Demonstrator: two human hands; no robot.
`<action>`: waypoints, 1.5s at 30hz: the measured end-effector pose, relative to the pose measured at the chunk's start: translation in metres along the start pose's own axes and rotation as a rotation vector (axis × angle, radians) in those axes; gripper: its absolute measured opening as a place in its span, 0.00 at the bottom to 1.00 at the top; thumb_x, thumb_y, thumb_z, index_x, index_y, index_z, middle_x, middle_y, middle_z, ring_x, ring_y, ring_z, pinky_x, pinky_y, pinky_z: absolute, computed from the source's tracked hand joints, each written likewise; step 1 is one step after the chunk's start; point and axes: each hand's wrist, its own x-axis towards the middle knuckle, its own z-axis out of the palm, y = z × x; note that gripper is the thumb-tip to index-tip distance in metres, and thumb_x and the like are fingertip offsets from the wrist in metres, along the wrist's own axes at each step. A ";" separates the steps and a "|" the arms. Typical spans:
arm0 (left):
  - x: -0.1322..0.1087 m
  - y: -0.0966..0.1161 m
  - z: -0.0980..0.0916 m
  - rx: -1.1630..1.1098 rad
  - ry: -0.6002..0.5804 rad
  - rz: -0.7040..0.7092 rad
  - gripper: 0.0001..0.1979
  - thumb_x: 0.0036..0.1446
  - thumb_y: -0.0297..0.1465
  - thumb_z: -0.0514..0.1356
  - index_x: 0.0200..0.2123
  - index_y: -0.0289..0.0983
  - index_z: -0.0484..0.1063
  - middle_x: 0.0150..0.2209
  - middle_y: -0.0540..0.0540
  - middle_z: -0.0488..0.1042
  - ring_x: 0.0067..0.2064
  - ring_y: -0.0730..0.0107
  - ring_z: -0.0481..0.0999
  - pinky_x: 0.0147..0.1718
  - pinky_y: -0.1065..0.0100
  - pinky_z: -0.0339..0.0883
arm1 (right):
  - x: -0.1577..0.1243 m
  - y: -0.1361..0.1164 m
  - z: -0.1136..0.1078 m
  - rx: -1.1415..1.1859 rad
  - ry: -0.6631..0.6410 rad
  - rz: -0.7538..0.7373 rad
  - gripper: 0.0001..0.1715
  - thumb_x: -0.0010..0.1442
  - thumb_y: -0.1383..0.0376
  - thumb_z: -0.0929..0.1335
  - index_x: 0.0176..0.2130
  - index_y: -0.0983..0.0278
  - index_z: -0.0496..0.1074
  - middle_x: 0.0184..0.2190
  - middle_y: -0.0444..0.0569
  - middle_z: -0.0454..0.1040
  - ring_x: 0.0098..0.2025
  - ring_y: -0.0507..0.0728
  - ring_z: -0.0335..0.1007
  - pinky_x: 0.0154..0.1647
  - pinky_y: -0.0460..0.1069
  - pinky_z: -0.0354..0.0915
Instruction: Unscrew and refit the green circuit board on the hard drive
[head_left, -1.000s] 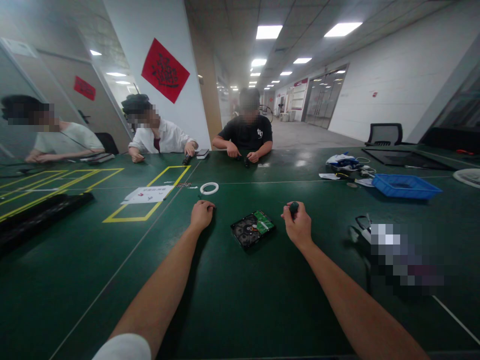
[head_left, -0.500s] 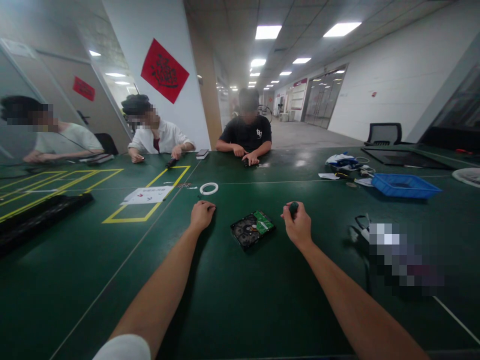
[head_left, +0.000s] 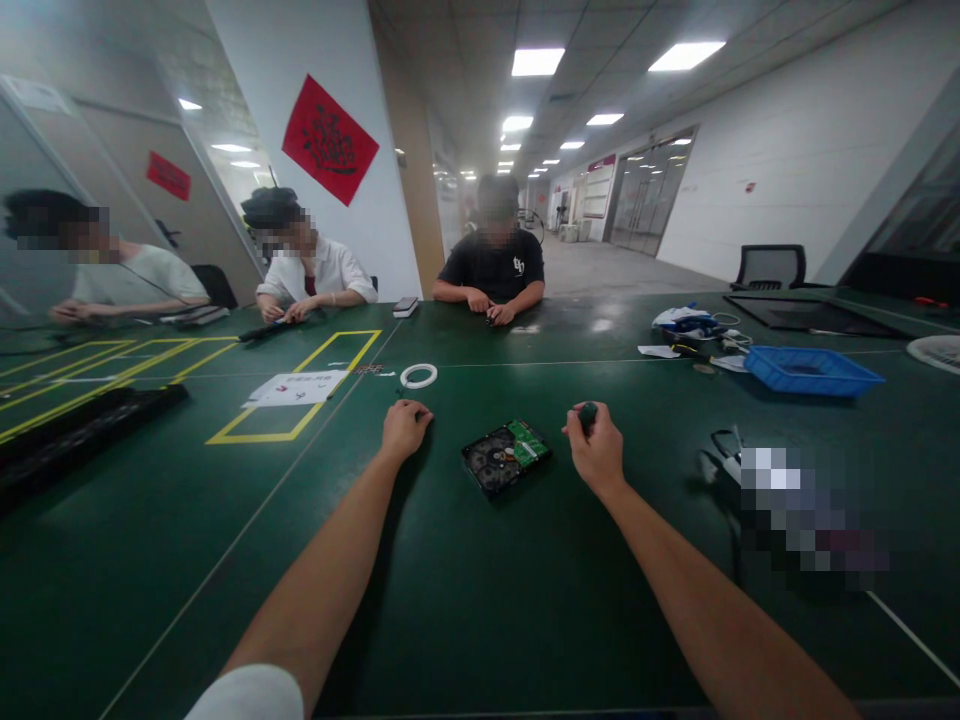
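A hard drive [head_left: 505,457] lies circuit-board side up on the green table [head_left: 465,600], between my two hands. My left hand [head_left: 403,428] rests on the table to its left, fingers curled into a loose fist; what is inside it, if anything, is hidden. My right hand [head_left: 596,447] sits to the right of the drive, closed around a small dark green-topped tool handle [head_left: 587,413] held upright.
A white ring [head_left: 418,376] and a paper sheet [head_left: 298,388] lie beyond my left hand, beside yellow tape outlines [head_left: 300,420]. A blue tray [head_left: 810,371] and cables sit far right. A black keyboard-like bar [head_left: 82,428] lies left. Three people sit across the table.
My hands and the hard drive have stayed in place. The person in white across the table has shifted their arms leftward and now handles a long dark object.
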 end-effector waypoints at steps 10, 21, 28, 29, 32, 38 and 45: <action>0.000 -0.006 -0.007 -0.088 0.162 -0.204 0.09 0.64 0.33 0.54 0.41 0.38 0.73 0.37 0.43 0.78 0.39 0.61 0.76 0.41 0.62 0.68 | 0.000 0.003 0.002 -0.009 -0.014 0.010 0.19 0.66 0.49 0.65 0.46 0.61 0.67 0.32 0.49 0.79 0.35 0.60 0.79 0.38 0.54 0.71; 0.000 -0.007 -0.002 -0.186 0.145 -0.187 0.10 0.58 0.28 0.59 0.44 0.39 0.72 0.39 0.45 0.78 0.39 0.66 0.77 0.42 0.66 0.68 | 0.000 -0.001 0.000 -0.004 -0.013 0.003 0.21 0.65 0.48 0.64 0.45 0.61 0.68 0.33 0.51 0.79 0.35 0.61 0.79 0.36 0.54 0.72; 0.000 -0.005 -0.003 -0.182 0.140 -0.164 0.09 0.59 0.30 0.57 0.42 0.38 0.74 0.39 0.44 0.78 0.40 0.63 0.77 0.43 0.64 0.68 | 0.000 0.000 0.001 0.001 0.007 -0.008 0.19 0.65 0.49 0.65 0.45 0.61 0.68 0.32 0.50 0.78 0.35 0.61 0.78 0.37 0.54 0.71; 0.000 -0.004 -0.004 -0.184 0.142 -0.161 0.09 0.60 0.30 0.57 0.43 0.38 0.74 0.39 0.44 0.78 0.40 0.63 0.77 0.43 0.64 0.68 | 0.000 -0.001 0.001 -0.003 0.022 -0.013 0.19 0.65 0.50 0.65 0.45 0.61 0.68 0.32 0.50 0.78 0.35 0.61 0.78 0.38 0.54 0.71; -0.001 0.002 -0.009 -0.191 0.138 -0.146 0.09 0.62 0.30 0.56 0.43 0.38 0.74 0.40 0.43 0.78 0.41 0.62 0.76 0.45 0.63 0.68 | -0.001 -0.005 0.000 -0.043 0.064 -0.060 0.16 0.65 0.52 0.65 0.45 0.60 0.68 0.33 0.50 0.78 0.36 0.61 0.77 0.40 0.54 0.70; 0.006 0.031 -0.020 -0.258 0.073 -0.052 0.10 0.62 0.28 0.55 0.45 0.37 0.73 0.43 0.42 0.77 0.45 0.60 0.76 0.48 0.61 0.67 | -0.001 -0.007 -0.001 -0.230 -0.029 -0.144 0.09 0.61 0.60 0.65 0.40 0.61 0.70 0.36 0.51 0.77 0.37 0.61 0.74 0.42 0.54 0.67; -0.008 0.085 -0.014 -0.472 -0.329 0.160 0.10 0.60 0.31 0.57 0.42 0.37 0.75 0.35 0.47 0.78 0.35 0.68 0.78 0.37 0.67 0.72 | 0.003 -0.001 -0.004 -0.300 -0.210 0.069 0.09 0.61 0.61 0.66 0.40 0.62 0.72 0.32 0.49 0.77 0.33 0.57 0.74 0.37 0.50 0.66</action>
